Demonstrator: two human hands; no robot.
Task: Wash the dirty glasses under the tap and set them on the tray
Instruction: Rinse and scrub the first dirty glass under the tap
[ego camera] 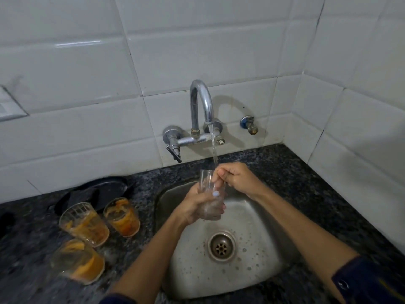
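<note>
My left hand (197,205) grips a clear glass (210,189) around its lower half, holding it upright over the steel sink (258,270). My right hand (235,177) is at the rim, with fingers reaching down inside the glass. Water runs from the chrome tap (200,106) onto my right fingers and into the glass. Three dirty glasses with orange residue stand on the counter to the left: one at the back (122,217), one in the middle (84,224), one nearest me (77,261). A dark round tray (103,188) lies behind them against the wall.
The dark speckled counter (285,172) surrounds the sink. White tiled walls close in behind and on the right. A small blue-capped valve (248,125) sticks out of the wall right of the tap. The drain (221,246) sits in the basin's middle.
</note>
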